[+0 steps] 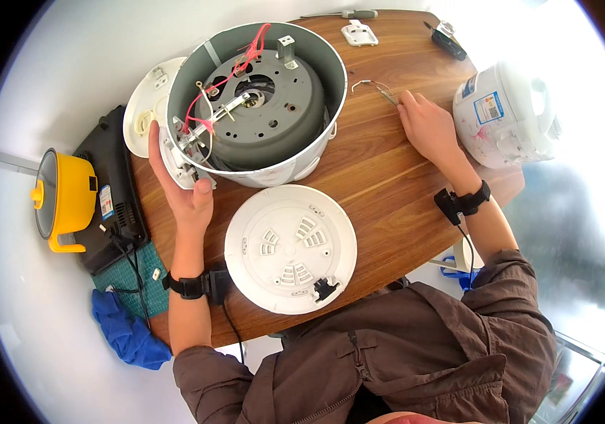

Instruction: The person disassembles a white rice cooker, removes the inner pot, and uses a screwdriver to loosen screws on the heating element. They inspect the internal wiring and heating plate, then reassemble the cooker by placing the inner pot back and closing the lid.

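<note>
A rice cooker body (327, 138) lies with its underside up at the far middle, its grey inner shell (288, 120) showing with red wires (251, 53) and a metal bracket across it. My left hand (185, 194) rests against the left side of the body by its side panel, fingers spread, thumb apart. To the right of the body, my right hand (428, 126) is closed, pinching a thin wire lead (386, 92) with a bent bare end just above the tabletop. Nearer me lies a round white base cover (288, 247) with vent slots and a black socket piece.
A white lid (136, 127) stands behind the body. On the right is another white cooker (493, 116). At the back lie a screwdriver (359, 14), a white plastic part (359, 32) and a black tool (447, 44). A yellow pot (72, 194) and blue cloth (129, 332) are left.
</note>
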A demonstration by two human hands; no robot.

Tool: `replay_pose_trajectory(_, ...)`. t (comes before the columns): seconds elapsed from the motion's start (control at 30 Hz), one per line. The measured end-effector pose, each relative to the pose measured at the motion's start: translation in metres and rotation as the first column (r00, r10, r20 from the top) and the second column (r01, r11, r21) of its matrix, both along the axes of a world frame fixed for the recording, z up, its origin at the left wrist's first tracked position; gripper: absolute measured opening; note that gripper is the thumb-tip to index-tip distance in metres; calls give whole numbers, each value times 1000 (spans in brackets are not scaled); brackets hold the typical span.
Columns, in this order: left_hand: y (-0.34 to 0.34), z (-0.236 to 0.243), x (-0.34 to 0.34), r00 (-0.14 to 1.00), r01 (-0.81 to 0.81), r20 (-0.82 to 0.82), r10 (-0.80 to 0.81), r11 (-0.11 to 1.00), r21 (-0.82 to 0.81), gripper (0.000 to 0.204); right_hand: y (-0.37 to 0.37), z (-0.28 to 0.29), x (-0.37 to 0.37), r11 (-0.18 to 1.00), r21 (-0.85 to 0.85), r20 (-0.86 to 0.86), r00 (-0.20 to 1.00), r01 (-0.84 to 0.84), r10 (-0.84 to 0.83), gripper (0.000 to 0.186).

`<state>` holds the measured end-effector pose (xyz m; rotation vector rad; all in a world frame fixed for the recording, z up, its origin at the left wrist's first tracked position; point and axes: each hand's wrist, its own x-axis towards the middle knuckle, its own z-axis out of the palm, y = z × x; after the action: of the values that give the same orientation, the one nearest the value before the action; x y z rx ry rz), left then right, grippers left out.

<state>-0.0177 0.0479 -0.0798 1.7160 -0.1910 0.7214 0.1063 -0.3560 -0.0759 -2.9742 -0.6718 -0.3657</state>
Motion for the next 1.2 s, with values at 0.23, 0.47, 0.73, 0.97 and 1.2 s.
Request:
replay_pose_trajectory(0.23, 1, -1, 1, 1000, 10, 14, -10, 1000, 0, 124, 8, -4, 10, 996, 44, 87, 993, -78, 74, 19)
replay_pose_trajectory(0.47, 2, 0, -2, 999, -32, 6, 32, 997, 72, 123, 42, -11, 36, 997, 44, 97, 993, 59, -63, 18)
replay_pose_trajectory(0.73, -1, 1, -1, 999, -30, 17, 29, 998, 54, 122, 51, -25, 36, 988, 132, 142, 984, 86, -104, 14)
replay_pose_trajectory(0.97, 0, 1, -2, 1000, -21, 5, 21, 999, 36, 123, 55, -21, 34, 982, 169, 108, 988, 88, -107, 21)
replay_pose_trajectory(1.2, 1, -2, 0, 1000, 10, 9, -10, 1000, 1, 124, 44, -17, 37, 953, 292, 33, 995, 76, -89, 28)
